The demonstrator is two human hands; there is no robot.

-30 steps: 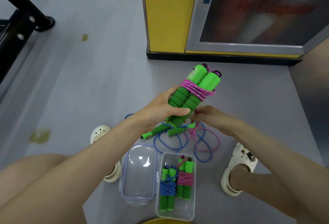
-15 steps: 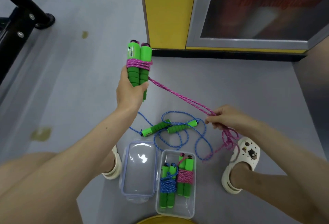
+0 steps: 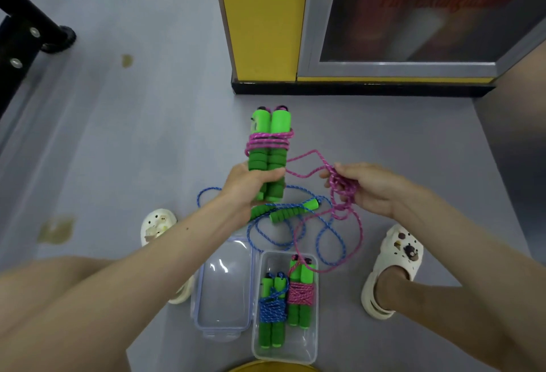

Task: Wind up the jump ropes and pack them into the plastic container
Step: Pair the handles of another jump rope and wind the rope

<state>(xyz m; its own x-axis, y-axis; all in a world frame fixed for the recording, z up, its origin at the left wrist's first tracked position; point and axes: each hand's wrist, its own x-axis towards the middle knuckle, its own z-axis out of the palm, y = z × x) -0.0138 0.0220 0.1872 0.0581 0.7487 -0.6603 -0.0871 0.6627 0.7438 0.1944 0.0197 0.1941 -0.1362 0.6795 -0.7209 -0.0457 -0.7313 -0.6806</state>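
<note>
Pink jump rope (image 3: pixel 269 142): held above the floor in front of the person. Its two green handles stand upright, side by side, with a few turns of pink cord round their upper part.
Left hand (image 3: pixel 251 185): fingers curled round the lower foam of both handles, clamping them together.
Right hand (image 3: pixel 372 194): fingers curled, pinching a bunched tangle of the loose pink cord just right of the handles.
Handling (judged): light. The cord is soft and limp, apt to kink, snag and slacken off the wrap. The ribbed foam offers a sure hold.
Best hold (judged): both handles low on the foam, with the cord fed taut close to the wrap.
Cord tail (image 3: pixel 307 253): hangs in slack loops to the floor, crossing the blue cord; a snag risk.
Blue jump rope (image 3: pixel 285 212): unwound on the floor beneath the hands, handles near each other, cord looped about.
Plastic container (image 3: pixel 283 354): open, on the floor between the feet. It holds a blue bundle (image 3: pixel 273 309) and a pink bundle (image 3: pixel 301 295), both wound, side by side.
Lid (image 3: pixel 224 283): clear, lying against the container's left side.
Progress (judged): two ropes packed, one partly wound, one untouched.
</note>
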